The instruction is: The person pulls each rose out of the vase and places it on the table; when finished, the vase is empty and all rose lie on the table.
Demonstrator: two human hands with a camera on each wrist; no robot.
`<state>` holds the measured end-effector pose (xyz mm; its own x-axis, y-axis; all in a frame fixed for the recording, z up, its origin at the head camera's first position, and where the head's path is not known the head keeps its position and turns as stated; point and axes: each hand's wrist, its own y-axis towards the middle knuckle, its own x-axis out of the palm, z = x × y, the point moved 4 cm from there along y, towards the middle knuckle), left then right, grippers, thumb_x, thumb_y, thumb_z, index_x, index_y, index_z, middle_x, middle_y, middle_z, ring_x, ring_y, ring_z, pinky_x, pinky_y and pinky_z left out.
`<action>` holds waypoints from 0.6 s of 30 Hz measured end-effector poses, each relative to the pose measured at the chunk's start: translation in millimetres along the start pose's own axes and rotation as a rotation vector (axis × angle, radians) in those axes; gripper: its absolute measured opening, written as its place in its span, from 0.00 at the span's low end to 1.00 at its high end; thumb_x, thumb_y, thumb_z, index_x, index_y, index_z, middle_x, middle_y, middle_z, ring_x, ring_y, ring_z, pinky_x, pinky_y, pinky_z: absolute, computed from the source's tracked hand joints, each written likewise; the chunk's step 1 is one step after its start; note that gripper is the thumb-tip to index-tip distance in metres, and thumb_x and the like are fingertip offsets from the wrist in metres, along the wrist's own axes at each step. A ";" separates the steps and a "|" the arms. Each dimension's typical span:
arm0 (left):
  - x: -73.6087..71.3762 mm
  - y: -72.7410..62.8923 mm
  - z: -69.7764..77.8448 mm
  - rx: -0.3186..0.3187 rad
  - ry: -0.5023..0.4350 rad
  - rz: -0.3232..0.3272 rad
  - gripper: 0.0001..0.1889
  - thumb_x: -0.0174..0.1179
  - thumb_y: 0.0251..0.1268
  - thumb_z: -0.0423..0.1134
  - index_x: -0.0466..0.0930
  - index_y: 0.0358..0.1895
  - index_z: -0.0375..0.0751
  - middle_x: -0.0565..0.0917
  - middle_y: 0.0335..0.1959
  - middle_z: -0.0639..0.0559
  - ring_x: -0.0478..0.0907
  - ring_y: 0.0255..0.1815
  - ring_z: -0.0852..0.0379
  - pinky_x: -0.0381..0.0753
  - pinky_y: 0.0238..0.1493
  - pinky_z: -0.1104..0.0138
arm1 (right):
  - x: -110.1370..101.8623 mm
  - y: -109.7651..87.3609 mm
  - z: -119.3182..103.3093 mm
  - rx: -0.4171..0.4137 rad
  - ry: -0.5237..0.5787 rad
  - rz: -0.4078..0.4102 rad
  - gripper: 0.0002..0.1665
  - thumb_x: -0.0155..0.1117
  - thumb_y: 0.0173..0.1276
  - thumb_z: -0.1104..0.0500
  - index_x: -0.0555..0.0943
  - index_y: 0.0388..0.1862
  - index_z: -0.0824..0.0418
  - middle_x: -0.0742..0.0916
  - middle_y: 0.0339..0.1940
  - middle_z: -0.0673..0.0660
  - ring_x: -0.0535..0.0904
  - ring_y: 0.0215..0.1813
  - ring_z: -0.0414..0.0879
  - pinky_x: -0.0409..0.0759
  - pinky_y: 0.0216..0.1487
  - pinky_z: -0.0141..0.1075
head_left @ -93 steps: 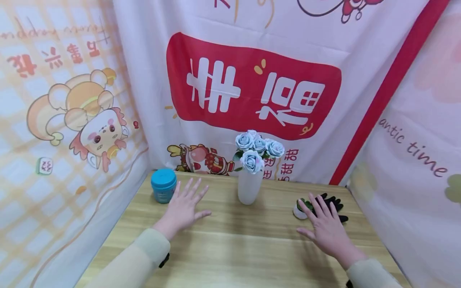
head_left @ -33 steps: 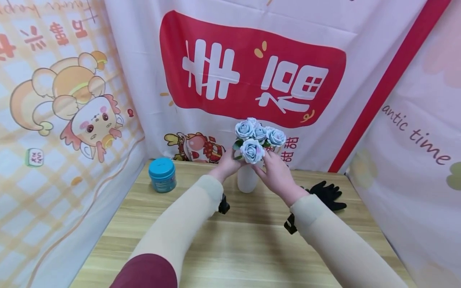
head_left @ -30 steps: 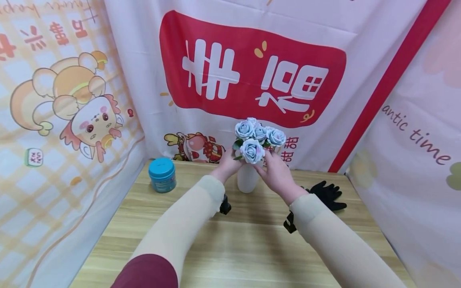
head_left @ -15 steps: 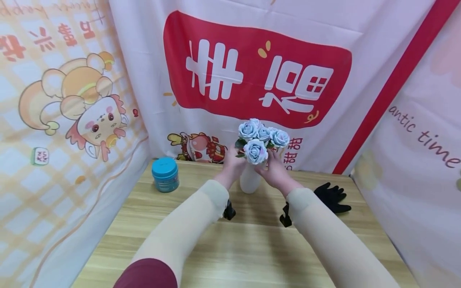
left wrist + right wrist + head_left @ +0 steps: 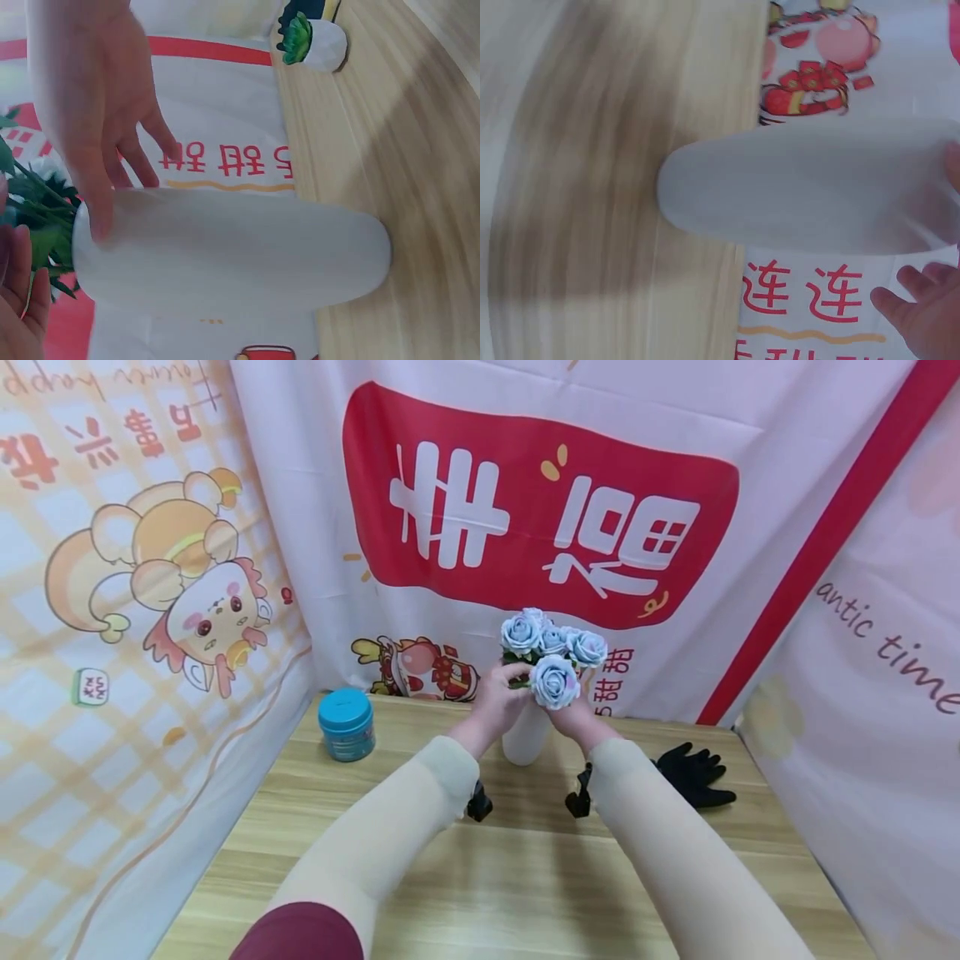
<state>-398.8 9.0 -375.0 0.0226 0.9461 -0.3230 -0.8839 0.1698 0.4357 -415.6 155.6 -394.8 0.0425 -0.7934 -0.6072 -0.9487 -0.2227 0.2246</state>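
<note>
A bunch of light blue roses (image 5: 522, 632) stands in a white vase (image 5: 523, 742) near the table's back edge. My left hand (image 5: 491, 703) pinches at the stem or leaves beside the front rose (image 5: 555, 682); the exact contact is hidden. In the left wrist view, fingers of this hand (image 5: 24, 300) are curled beside the green stems (image 5: 45, 225). My right hand (image 5: 576, 718) holds the vase near its rim, thumb in front and fingers around the far side. The right wrist view shows the vase (image 5: 795, 187) upright on the table, with right-hand fingers (image 5: 922, 304) beside it.
A teal lidded jar (image 5: 346, 727) stands at the back left. A black glove (image 5: 692, 774) lies at the right. The left wrist view shows a small potted plant (image 5: 326, 45) near it. Printed cloth walls (image 5: 667, 660) surround the wooden table (image 5: 480, 893).
Both hands have come from spread above the table to the vase and roses. The front rose has shifted right and slightly down, away from the other blooms. My right hand has moved lower, behind it.
</note>
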 end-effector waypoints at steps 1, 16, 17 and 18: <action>-0.1 0.0 2.8 0.017 0.013 0.012 0.13 0.67 0.59 0.33 0.87 0.48 0.42 0.78 0.54 0.44 0.74 0.56 0.48 0.76 0.56 0.60 | -0.9 2.2 0.1 0.001 0.033 0.002 0.27 0.60 0.72 0.60 0.69 0.67 0.65 0.70 0.68 0.65 0.64 0.69 0.56 0.61 0.70 0.48; -49.0 -13.1 75.6 0.391 -0.151 0.355 0.09 0.69 0.60 0.27 0.83 0.44 0.31 0.77 0.42 0.45 0.77 0.47 0.55 0.81 0.47 0.65 | 6.2 8.5 19.4 0.247 0.043 0.026 0.45 0.66 0.69 0.48 0.58 0.79 0.56 0.67 0.76 0.60 0.61 0.74 0.56 0.61 0.71 0.49; -57.6 -14.6 79.3 0.420 -0.178 0.372 0.09 0.68 0.60 0.28 0.82 0.43 0.31 0.78 0.42 0.44 0.77 0.45 0.55 0.81 0.47 0.65 | 6.4 8.9 19.9 0.256 0.035 0.026 0.45 0.66 0.69 0.48 0.57 0.79 0.56 0.66 0.76 0.60 0.60 0.75 0.56 0.61 0.71 0.49; -67.0 -17.1 83.5 0.433 -0.187 0.387 0.09 0.68 0.62 0.29 0.81 0.43 0.31 0.80 0.41 0.44 0.78 0.42 0.55 0.81 0.43 0.65 | 6.3 9.2 20.3 0.267 0.033 0.026 0.45 0.66 0.69 0.48 0.57 0.79 0.55 0.65 0.76 0.59 0.59 0.75 0.56 0.60 0.71 0.49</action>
<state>-346.3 -34.3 -290.7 -0.1460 0.9873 0.0632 -0.5748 -0.1367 0.8068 -430.4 160.1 -412.0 0.0228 -0.8161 -0.5775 -0.9984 -0.0480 0.0283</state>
